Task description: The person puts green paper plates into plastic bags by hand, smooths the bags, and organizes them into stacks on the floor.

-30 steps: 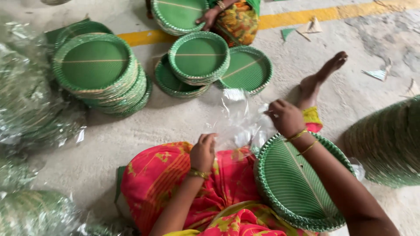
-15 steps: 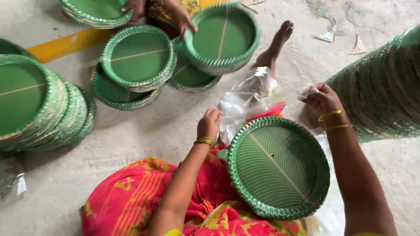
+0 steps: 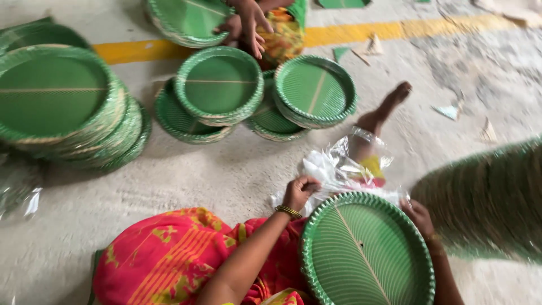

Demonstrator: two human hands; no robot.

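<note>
Down on the concrete floor, seated, one leg stretched out, foot pointing away. Left hand out in front, fingers curled tight and pinching a fold of the clear plastic bag, gold bangle at the wrist. Bag crumpled over the outstretched leg, just beyond the lap, touching the far rim of the stack of green leaf-pattern plates. That stack resting on the lap, face up, ribbed, scalloped edge all round, a pale midrib line running across it. Right hand at the stack's far right rim, fingers bent over the edge where bag and plates meet; cannot tell whether gripping plastic or plate, partly hidden by the rim. Bright red and orange cloth spread over the knee at lower left.

Further out: a tall leaning pile of green plates at far left. Two shorter piles and in the middle, side by side, overlapping lower plates beneath them. Another person's hands at the top edge, fingers spread on yet another plate stack, well apart from the lap. Yellow painted line crossing the floor behind. Scraps of paper scattered to the right. A blurred green mass at right, near the right forearm; too smeared to make out. More clear plastic at the left edge.
</note>
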